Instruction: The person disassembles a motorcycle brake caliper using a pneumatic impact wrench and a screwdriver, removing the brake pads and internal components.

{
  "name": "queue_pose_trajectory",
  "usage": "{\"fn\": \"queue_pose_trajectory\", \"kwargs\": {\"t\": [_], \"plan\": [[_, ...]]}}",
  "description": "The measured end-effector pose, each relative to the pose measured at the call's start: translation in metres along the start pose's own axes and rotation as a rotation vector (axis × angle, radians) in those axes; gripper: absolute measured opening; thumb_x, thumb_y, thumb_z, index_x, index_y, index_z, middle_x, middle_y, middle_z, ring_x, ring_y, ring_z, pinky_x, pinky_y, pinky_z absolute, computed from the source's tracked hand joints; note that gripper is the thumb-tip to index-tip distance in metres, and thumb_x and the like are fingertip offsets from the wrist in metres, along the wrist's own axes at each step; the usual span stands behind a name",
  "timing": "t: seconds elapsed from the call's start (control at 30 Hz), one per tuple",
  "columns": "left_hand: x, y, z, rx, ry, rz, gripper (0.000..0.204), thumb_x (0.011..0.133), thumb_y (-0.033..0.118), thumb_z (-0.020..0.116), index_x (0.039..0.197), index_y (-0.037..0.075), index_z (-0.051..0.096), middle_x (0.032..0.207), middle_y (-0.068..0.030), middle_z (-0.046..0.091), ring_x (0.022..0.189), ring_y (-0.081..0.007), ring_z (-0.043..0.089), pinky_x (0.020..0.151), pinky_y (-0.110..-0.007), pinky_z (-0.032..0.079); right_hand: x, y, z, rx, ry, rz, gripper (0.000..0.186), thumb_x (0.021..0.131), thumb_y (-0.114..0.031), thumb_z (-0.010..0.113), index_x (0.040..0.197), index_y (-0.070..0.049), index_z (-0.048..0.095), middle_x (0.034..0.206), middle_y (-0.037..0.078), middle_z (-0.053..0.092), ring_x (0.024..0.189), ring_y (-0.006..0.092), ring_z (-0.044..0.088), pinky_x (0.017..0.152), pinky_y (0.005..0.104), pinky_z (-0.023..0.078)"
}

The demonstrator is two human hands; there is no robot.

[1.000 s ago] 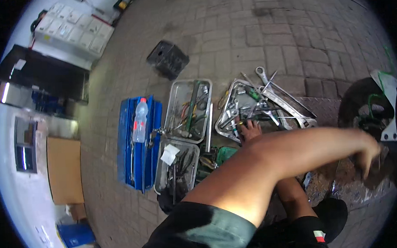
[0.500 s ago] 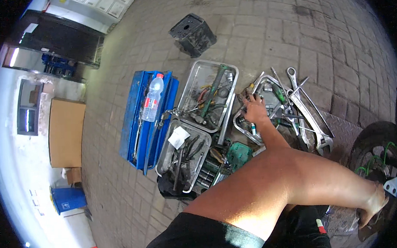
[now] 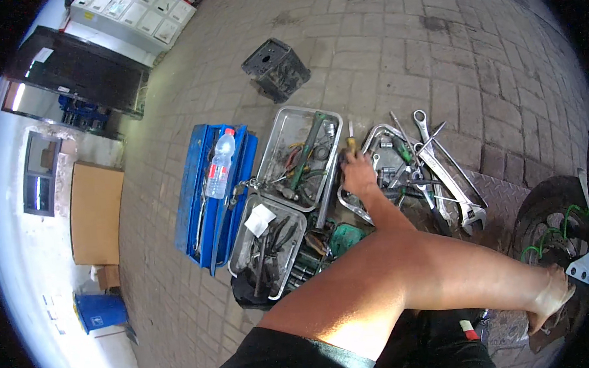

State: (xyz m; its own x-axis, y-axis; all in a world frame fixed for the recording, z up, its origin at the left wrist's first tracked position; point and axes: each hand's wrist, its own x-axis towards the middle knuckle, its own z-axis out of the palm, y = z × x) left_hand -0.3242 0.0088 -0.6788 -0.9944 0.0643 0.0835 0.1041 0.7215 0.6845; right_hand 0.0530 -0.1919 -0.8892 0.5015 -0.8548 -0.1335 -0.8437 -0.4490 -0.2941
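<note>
My right hand [image 3: 358, 171] reaches out from beneath my left arm, at the left rim of a metal tray [image 3: 343, 199]. Its fingers are closed round a yellow-handled screwdriver [image 3: 351, 144], whose blade points away from me. Wrenches lie in and across that tray, among them a large adjustable wrench [image 3: 448, 174], a ring spanner [image 3: 421, 120] and a green-handled tool [image 3: 403, 154]. My left arm crosses over to the right. My left hand [image 3: 550, 298] bends down beside a black tyre [image 3: 539, 219] and a silver bracket with holes [image 3: 581, 268]; its fingers are mostly hidden.
Left of my right hand lie a tray [image 3: 285, 112] with a green-handled hammer [image 3: 309, 150] and a nearer tray [image 3: 233, 256] of dark tools. An open blue toolbox [image 3: 186, 195] carries a plastic bottle [image 3: 221, 164]. Farther off stands a black block [image 3: 280, 73] on brick paving.
My right hand has moved left from over the wrench tray to its rim, and the yellow-handled screwdriver has come left with it. The whole view has shifted slightly. My left hand stays by the tyre.
</note>
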Motion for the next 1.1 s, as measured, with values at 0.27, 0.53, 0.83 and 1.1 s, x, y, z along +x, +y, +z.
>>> {"fn": "queue_pose_trajectory", "kwargs": {"t": [0.27, 0.53, 0.83, 1.1], "plan": [[0.001, 0.001, 0.014, -0.002, 0.102, -0.030, 0.154, 0.033, 0.064, 0.087, 0.145, -0.013, 0.014, 0.130, -0.0388, 0.043, 0.120, -0.0452, 0.047, 0.103, -0.054, 0.035, 0.000, 0.007, 0.010, 0.067, 0.040, 0.125, 0.039, 0.089, -0.025, 0.048, 0.122, -0.013, 0.064, 0.146, 0.021, 0.038, 0.137, 0.0357, 0.032, 0.111, 0.0467, 0.021], [-0.030, 0.004, -0.013, 0.058, 0.171, 0.011, 0.148, 0.035, 0.054, 0.090, 0.143, -0.015, 0.016, 0.127, -0.0369, 0.046, 0.116, -0.0439, 0.051, 0.103, -0.049, 0.038, 0.012, 0.004, -0.002, 0.017, 0.034, 0.290, 0.038, 0.095, -0.026, 0.044, 0.126, -0.012, 0.061, 0.133, 0.019, 0.054, 0.136, 0.0390, 0.032, 0.113, 0.0584, 0.014], [-0.020, 0.008, -0.002, 0.117, 0.060, -0.007, 0.149, 0.038, 0.064, 0.086, 0.143, -0.015, 0.016, 0.131, -0.0409, 0.042, 0.122, -0.0454, 0.048, 0.106, -0.046, 0.037, -0.007, -0.015, 0.002, 0.357, 0.215, 0.287, 0.053, 0.080, -0.030, 0.067, 0.126, -0.007, 0.053, 0.116, 0.020, 0.064, 0.120, 0.0394, 0.050, 0.107, 0.0545, 0.027], [-0.042, -0.021, -0.035, -0.087, -0.111, 0.005, 0.106, 0.040, 0.055, 0.089, 0.118, -0.006, 0.050, 0.102, -0.0205, 0.067, 0.096, -0.0317, 0.066, 0.084, -0.040, 0.052, -0.116, 0.087, 0.032, 0.944, 0.272, 0.559, 0.074, 0.086, -0.038, 0.063, 0.140, 0.002, 0.031, 0.106, 0.024, 0.066, 0.096, 0.0390, 0.064, 0.082, 0.0461, 0.050]]}}
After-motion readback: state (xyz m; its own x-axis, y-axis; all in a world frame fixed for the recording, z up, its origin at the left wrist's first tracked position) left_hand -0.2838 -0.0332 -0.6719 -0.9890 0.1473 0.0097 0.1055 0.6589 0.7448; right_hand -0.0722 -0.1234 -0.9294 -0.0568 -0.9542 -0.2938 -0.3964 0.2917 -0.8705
